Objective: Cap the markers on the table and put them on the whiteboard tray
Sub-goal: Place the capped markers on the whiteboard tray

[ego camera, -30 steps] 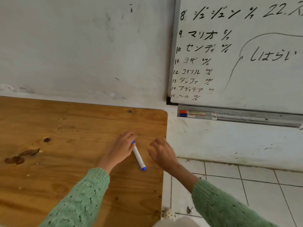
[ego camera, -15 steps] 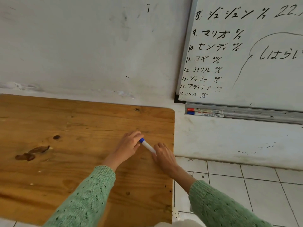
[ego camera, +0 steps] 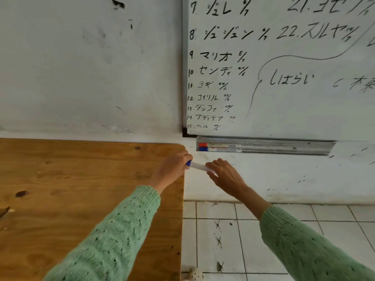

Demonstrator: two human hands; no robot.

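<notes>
The whiteboard tray (ego camera: 284, 148) was taken up at its left end by two capped markers, a red marker (ego camera: 219, 145) behind and a blue marker (ego camera: 220, 149) in front, lying end to end with the channel. To the right of them the channel lay bare all the way to its right end. Between the counter (ego camera: 81, 179) edge and the tray, only bare wall (ego camera: 284, 175) and tiled floor (ego camera: 263, 240) stood below. The counter's top near its right edge carried nothing.
</notes>
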